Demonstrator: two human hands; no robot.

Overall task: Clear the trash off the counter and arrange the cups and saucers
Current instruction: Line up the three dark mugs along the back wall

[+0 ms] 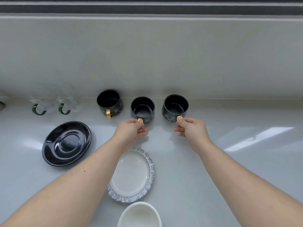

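Three black cups with gold handles and white cat drawings stand in a row near the back of the counter. My left hand pinches the handle of the middle cup. My right hand pinches the handle of the right cup. The left cup stands free, its handle facing me. A black saucer lies at the left. In front of me lies a white saucer with a ruffled bluish rim, partly under my left forearm. A white cup sits at the near edge.
Two clear glass cups with dark green handles stand at the back left against the pale wall. The glossy grey counter stretches to the right. A small dark object shows at the far left edge.
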